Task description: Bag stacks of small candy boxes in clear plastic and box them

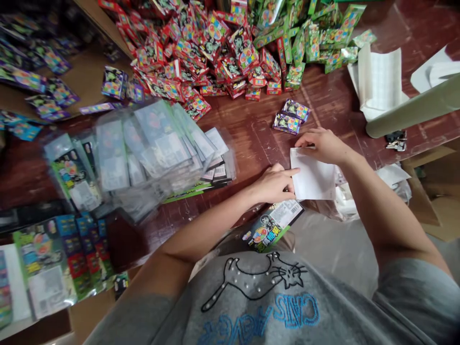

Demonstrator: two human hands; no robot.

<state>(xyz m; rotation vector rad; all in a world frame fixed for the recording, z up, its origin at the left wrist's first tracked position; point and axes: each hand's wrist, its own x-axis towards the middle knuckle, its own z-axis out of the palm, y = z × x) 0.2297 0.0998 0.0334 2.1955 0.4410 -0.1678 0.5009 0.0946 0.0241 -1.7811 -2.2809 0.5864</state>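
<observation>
A white rectangular sheet is held over the near edge of the table, in front of my body. My left hand grips its left edge, with the index finger stretched across the surface. At the top edge, my right hand has its fingers bent and closed on the sheet. Just below my left hand, a printed candy bag with a white barcode label lies tilted near my lap. Two small purple candy boxes rest on the table beyond my right hand.
Red candy boxes and green ones are heaped at the back. Clear plastic bags are stacked on the left. A cardboard box holds purple packs. A pale roll and keys lie on the right.
</observation>
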